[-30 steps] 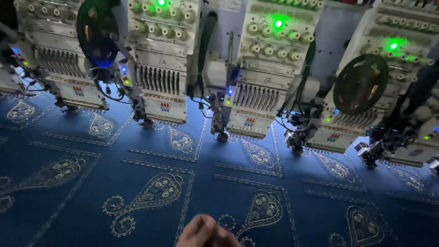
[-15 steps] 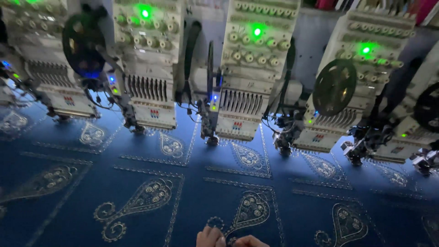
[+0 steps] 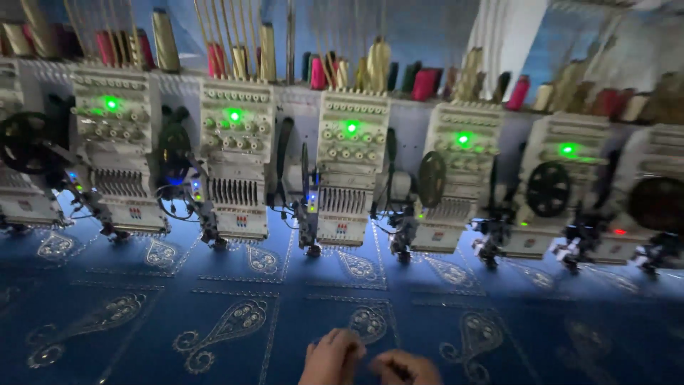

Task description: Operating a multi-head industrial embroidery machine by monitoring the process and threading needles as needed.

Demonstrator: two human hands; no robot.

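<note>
The embroidery heads (image 3: 353,171) stand in a row across the back, side by side. Thread spools (image 3: 267,53) sit on top behind them. The cloth (image 3: 214,299) lies flat below and before the heads. Both hands, left hand (image 3: 333,358) and right hand (image 3: 406,368), meet over its near edge.

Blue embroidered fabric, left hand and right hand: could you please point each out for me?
Blue embroidered fabric (image 3: 299,292), head view, bare patch between motifs.
Left hand (image 3: 333,356), head view, back of hand.
Right hand (image 3: 406,369), head view, knuckles.

Two bare hands (image 3: 367,360), no sleeves
</note>
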